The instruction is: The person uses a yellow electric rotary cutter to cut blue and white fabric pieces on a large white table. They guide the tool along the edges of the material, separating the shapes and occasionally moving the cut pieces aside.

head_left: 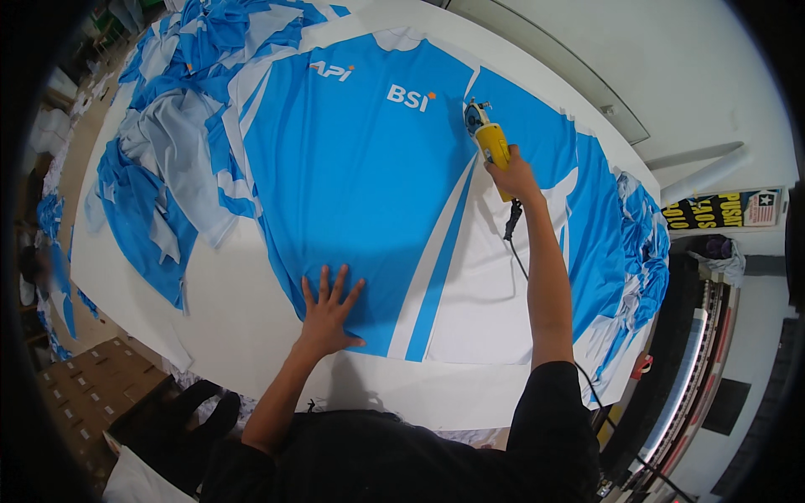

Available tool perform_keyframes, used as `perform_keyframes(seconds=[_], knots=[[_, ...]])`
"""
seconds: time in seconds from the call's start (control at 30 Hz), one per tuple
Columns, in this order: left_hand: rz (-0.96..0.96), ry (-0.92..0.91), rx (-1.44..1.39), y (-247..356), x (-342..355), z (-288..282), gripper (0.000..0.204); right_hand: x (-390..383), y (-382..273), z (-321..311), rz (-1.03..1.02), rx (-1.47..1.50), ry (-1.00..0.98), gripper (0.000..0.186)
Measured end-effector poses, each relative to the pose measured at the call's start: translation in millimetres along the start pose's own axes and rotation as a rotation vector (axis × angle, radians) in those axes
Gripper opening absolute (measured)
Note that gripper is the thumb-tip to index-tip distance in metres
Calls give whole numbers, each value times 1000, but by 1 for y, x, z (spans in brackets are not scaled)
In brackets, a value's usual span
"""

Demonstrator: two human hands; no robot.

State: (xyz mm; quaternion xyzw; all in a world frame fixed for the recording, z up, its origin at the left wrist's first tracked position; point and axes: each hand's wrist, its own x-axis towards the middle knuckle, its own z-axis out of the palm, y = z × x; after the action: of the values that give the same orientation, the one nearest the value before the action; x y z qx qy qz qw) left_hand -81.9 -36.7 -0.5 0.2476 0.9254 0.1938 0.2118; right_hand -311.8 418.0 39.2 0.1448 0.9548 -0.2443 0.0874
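Note:
A wide sheet of blue and white printed fabric (352,184) lies spread over the white table, with shirt-panel shapes and lettering on it. My left hand (329,312) rests flat on the fabric's near left part, fingers spread. In my right hand (514,178) is a yellow electric rotary cutter (492,144), gripped round its body. The round blade end of the cutter points away from me and sits at the fabric near a white notch, right of the lettering. A black cord (513,220) hangs from its rear end.
Crumpled blue, white and grey fabric (180,134) is heaped at the table's left and far left. Another bunched blue pile (644,243) lies at the right edge. Brown cartons (96,390) stand at the lower left. A long machine (679,394) stands right of the white table (231,335).

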Motion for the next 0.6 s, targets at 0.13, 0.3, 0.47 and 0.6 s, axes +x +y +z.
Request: perform_keyframes(seconds=[0.13, 0.3, 0.47, 0.6], knots=[[23, 24, -21, -5, -1, 2, 145, 20, -12, 14, 44, 12, 47, 79], [63, 78, -62, -13, -2, 8, 143, 46, -28, 29, 84, 28, 133, 79], [58, 70, -83, -17, -1, 10, 139, 70, -46, 32, 140, 54, 168, 80], [65, 44, -82, -18, 0, 8, 131, 96, -47, 33, 155, 45, 221, 79]])
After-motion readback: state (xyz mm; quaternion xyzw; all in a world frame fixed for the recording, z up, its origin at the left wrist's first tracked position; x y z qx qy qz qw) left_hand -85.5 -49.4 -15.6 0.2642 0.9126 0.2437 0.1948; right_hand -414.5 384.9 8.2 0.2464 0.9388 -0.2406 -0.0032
